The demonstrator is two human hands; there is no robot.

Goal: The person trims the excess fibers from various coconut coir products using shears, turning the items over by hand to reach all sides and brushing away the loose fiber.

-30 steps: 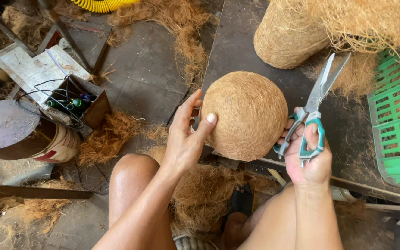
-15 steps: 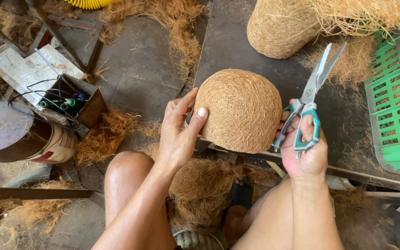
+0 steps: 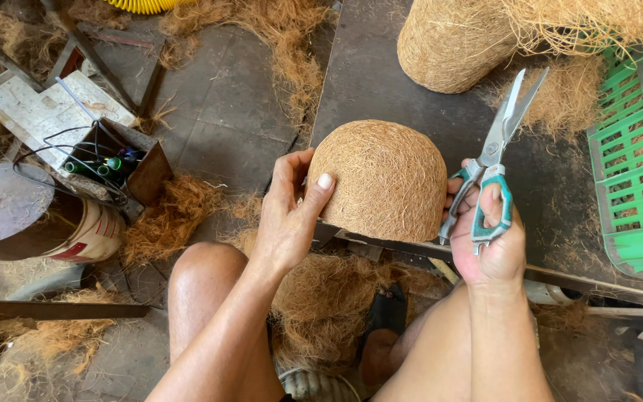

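Observation:
A dome-shaped pot of brown coconut fibre stands upside down at the near edge of a dark workboard. My left hand grips its left side, thumb on the wall. My right hand touches its right side while holding grey scissors with teal handles. The blades point up and to the right and are slightly apart. My bare knees show below.
A second, larger fibre pot sits at the back of the board. A green plastic crate is on the right. Left are a rusty drum, a small box with wires, and loose fibre on the floor.
The pot now sits upright on its rim, its flat side facing me instead of its round top. The scissors have swung a little more upright. Both hands keep their hold.

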